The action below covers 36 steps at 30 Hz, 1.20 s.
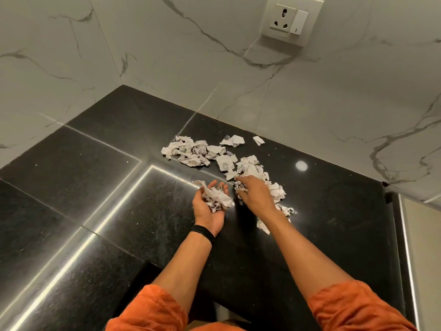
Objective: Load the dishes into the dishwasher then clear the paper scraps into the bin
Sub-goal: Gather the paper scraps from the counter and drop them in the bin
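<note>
Crumpled white paper scraps lie scattered on a black stone counter [119, 211]. One pile [191, 151] lies toward the back, and a second pile [250, 168] lies just right of it. My left hand [207, 211] is palm up and cups a bundle of scraps [216, 197] in loosely curled fingers. My right hand [253, 194] reaches palm down into the second pile, its fingertips pinching a scrap [239, 186]. More scraps [276, 192] lie under and beside my right wrist. No dishes, dishwasher or bin are in view.
Marble-patterned walls [310, 103] close the counter at the back and left, forming a corner. A wall socket with a switch [288, 19] sits high on the right wall. The counter ends at a right edge [391, 235] and steps down near my body.
</note>
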Motion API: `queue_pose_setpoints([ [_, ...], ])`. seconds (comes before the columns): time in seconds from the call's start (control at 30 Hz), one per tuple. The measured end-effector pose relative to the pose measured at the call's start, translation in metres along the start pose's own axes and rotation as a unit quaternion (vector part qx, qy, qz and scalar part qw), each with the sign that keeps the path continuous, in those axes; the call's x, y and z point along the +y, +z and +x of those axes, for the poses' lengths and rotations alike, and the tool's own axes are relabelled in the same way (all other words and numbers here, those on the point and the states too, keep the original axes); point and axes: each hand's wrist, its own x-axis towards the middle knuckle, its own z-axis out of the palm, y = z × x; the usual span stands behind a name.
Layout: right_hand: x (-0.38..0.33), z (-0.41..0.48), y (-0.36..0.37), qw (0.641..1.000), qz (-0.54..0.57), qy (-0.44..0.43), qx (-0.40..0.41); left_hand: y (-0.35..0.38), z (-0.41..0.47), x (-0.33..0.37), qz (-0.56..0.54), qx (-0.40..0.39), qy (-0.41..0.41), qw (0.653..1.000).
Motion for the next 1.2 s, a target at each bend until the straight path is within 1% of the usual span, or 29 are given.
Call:
queue_pose_setpoints([
  [0.07, -0.003, 0.0, 0.01, 0.998, -0.038, -0.04, -0.026, 0.001, 0.001, 0.0, -0.001, 0.0, 0.0, 1.0],
  [0.1, -0.004, -0.002, 0.014, 0.997, -0.052, -0.054, -0.024, 0.0, 0.002, 0.001, 0.001, 0.002, 0.001, 1.0],
  [0.17, -0.002, -0.009, 0.019, 0.995, -0.076, -0.069, -0.008, -0.001, 0.005, 0.001, 0.01, 0.007, 0.005, 1.0],
  [0.23, 0.002, -0.017, 0.019, 0.997, -0.054, -0.056, 0.014, -0.002, 0.009, 0.001, 0.023, 0.011, 0.013, 1.0],
  [0.3, 0.007, -0.026, 0.014, 0.998, 0.037, 0.011, 0.056, -0.002, 0.012, -0.001, 0.038, 0.016, 0.017, 0.999],
  [0.33, 0.008, -0.03, 0.01, 0.991, 0.095, 0.052, 0.084, -0.001, 0.013, -0.002, 0.045, 0.017, 0.017, 0.999],
  [0.4, 0.008, -0.037, 0.001, 0.961, 0.216, 0.105, 0.134, 0.001, 0.013, -0.005, 0.055, 0.02, 0.017, 0.998],
  [0.47, 0.002, -0.043, -0.01, 0.93, 0.312, 0.113, 0.162, 0.004, 0.015, -0.009, 0.062, 0.019, 0.012, 0.998],
  [0.5, -0.003, -0.047, -0.015, 0.917, 0.35, 0.102, 0.159, 0.006, 0.015, -0.012, 0.066, 0.015, 0.008, 0.998],
  [0.57, -0.017, -0.051, -0.021, 0.909, 0.392, 0.061, 0.127, 0.01, 0.014, -0.016, 0.082, 0.005, 0.004, 0.997],
  [0.63, -0.03, -0.053, -0.02, 0.917, 0.392, 0.023, 0.073, 0.014, 0.01, -0.021, 0.091, -0.012, -0.01, 0.996],
  [0.7, -0.036, -0.054, -0.019, 0.941, 0.337, 0.009, 0.029, 0.014, 0.008, -0.025, 0.088, -0.021, -0.02, 0.996],
  [0.73, -0.038, -0.055, -0.02, 0.953, 0.303, 0.008, 0.017, 0.013, 0.008, -0.025, 0.083, -0.026, -0.029, 0.996],
  [0.8, -0.036, -0.055, -0.025, 0.963, 0.271, 0.015, 0.008, 0.013, 0.007, -0.026, 0.072, -0.032, -0.037, 0.996],
  [0.9, -0.031, -0.055, -0.034, 0.962, 0.271, 0.012, 0.023, 0.014, 0.007, -0.028, 0.048, -0.034, -0.042, 0.997],
  [0.97, -0.032, -0.055, -0.039, 0.952, 0.301, 0.015, 0.058, 0.013, 0.007, -0.03, 0.041, -0.031, -0.035, 0.998],
  [1.03, -0.037, -0.054, -0.04, 0.94, 0.328, 0.012, 0.088, 0.01, 0.007, -0.034, 0.043, -0.045, -0.045, 0.997],
  [1.2, -0.051, -0.055, -0.027, 0.932, 0.348, 0.005, 0.1, 0.007, 0.002, -0.043, 0.042, -0.06, -0.067, 0.995],
])
